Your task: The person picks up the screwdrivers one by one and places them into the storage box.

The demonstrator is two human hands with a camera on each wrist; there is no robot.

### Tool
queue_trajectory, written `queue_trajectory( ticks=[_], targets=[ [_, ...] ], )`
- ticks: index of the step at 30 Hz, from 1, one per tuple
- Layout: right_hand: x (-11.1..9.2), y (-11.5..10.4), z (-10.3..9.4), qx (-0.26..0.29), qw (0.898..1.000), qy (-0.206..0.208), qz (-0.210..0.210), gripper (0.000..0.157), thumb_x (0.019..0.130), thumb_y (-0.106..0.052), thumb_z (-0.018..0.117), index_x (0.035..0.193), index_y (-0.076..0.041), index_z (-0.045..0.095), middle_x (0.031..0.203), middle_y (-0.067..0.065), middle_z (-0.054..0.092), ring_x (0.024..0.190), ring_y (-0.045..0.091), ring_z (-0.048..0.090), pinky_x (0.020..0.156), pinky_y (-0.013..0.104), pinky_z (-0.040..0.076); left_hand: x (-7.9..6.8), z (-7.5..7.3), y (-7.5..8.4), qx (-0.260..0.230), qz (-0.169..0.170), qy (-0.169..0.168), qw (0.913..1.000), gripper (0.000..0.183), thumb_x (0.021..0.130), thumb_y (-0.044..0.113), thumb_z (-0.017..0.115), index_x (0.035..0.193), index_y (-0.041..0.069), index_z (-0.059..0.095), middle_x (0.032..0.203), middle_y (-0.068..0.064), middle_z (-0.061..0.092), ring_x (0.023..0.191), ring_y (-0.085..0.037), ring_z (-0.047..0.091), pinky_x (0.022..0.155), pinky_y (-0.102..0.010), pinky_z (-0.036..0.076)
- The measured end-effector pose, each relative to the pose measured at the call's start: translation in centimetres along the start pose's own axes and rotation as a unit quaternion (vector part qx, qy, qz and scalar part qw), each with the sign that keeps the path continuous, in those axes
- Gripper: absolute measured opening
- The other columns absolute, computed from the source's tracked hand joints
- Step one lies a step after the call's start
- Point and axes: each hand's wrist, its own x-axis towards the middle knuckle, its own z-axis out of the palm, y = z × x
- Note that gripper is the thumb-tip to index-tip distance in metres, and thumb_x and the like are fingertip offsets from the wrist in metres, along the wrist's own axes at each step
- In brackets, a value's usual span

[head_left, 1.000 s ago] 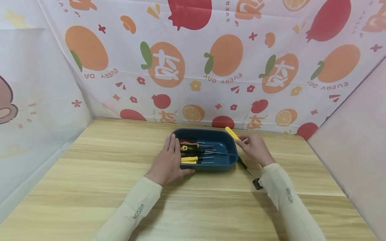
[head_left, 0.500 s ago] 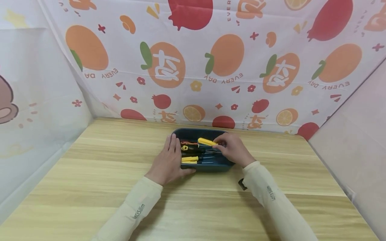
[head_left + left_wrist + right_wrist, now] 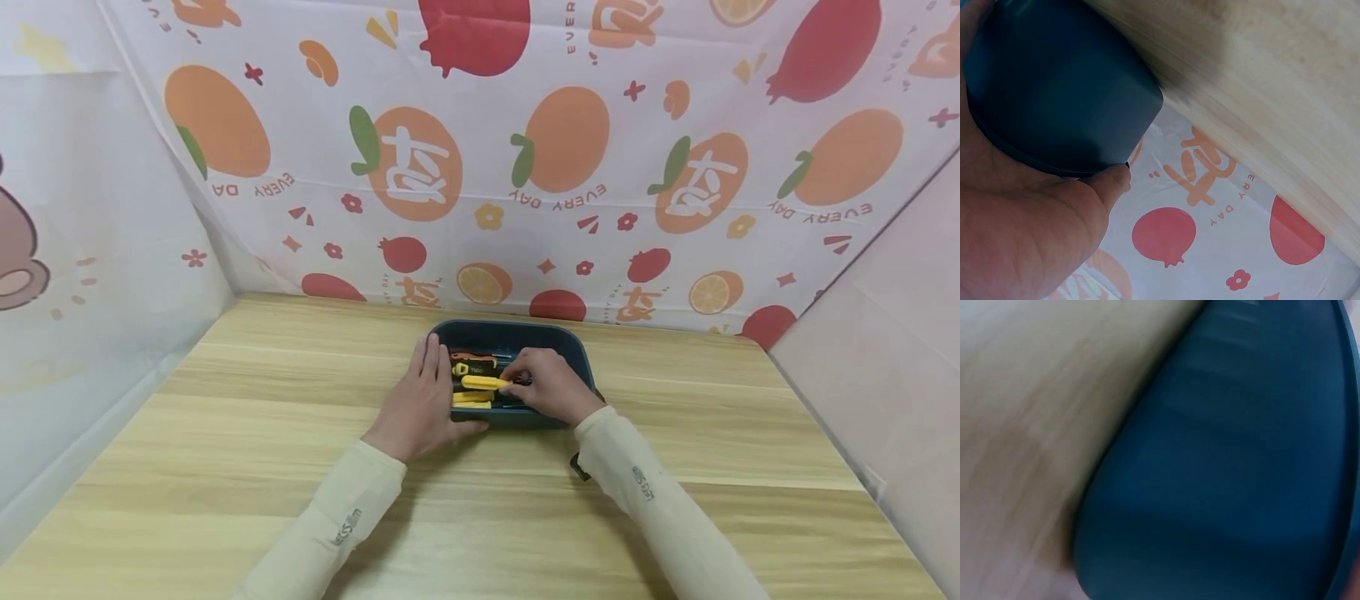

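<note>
A dark blue plastic box [image 3: 581,358] stands near the back of the table. My left hand [image 3: 416,404] holds its left end, fingers along the end wall and thumb against the front. In the left wrist view, a fingertip reaches the corner of the box. My right hand [image 3: 551,387] is inside the box and pinches a screwdriver with a yellow handle [image 3: 482,382]; its shaft is hidden by the hand. Beneath lie several screwdrivers, among them a black-and-yellow one [image 3: 472,369], one with an orange handle [image 3: 468,357] and a yellow one [image 3: 471,405].
A dark thing [image 3: 598,397] shows beside the box's right end, mostly covered by my right wrist. The wooden table [image 3: 262,417] meets a fruit-print cloth [image 3: 487,125] close behind the box. Pale walls rise on both sides.
My right hand has carried the yellow screwdriver from above the box's right end leftward and down among the other screwdrivers. The left hand has kept its place on the box.
</note>
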Motion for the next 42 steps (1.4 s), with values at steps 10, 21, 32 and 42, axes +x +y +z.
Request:
queue_trajectory(
  ticks=[10,21,32,42],
  targets=[
    [0.7,-0.1,0.6,-0.001,1.000,-0.030,0.005,0.014,0.087,-0.020,0.082,0.099,-0.012,0.082,0.089,-0.007,0.067,0.079,0.012,0.057,0.071,0.028,0.051,-0.2,0.2,0.0,0.001,0.001,0.002,1.0000,0.122,0.080,0.078,0.065,0.149,-0.017,0.033,0.157,-0.035,0.029,0.148,-0.047,0.025,0.119,-0.046,0.029],
    [1.3,-0.3,1.0,0.001,0.999,-0.046,0.025,0.012,0.087,-0.020,0.082,0.097,-0.013,0.082,0.091,-0.006,0.073,0.079,0.008,0.061,0.074,0.028,0.055,-0.5,0.3,-0.2,-0.006,-0.005,-0.001,1.0000,0.121,0.080,0.076,0.067,0.149,-0.016,0.033,0.157,-0.034,0.029,0.148,-0.046,0.025,0.119,-0.045,0.029],
    [1.2,0.0,0.9,-0.010,0.999,-0.029,0.040,0.014,0.083,-0.018,0.086,0.096,-0.012,0.081,0.089,-0.005,0.070,0.077,0.009,0.061,0.072,0.027,0.055,-0.1,0.3,0.0,-0.001,-0.001,-0.006,1.0000,0.122,0.080,0.078,0.065,0.150,-0.016,0.030,0.158,-0.034,0.026,0.149,-0.046,0.023,0.120,-0.044,0.029],
    [1.2,0.2,0.6,-0.004,0.999,-0.029,0.041,0.013,0.083,-0.016,0.085,0.094,-0.013,0.080,0.089,-0.004,0.069,0.079,0.010,0.062,0.074,0.027,0.056,0.1,0.1,0.1,0.009,0.001,-0.003,1.0000,0.123,0.080,0.079,0.063,0.150,-0.017,0.031,0.158,-0.034,0.027,0.149,-0.046,0.023,0.120,-0.044,0.028]
  ],
)
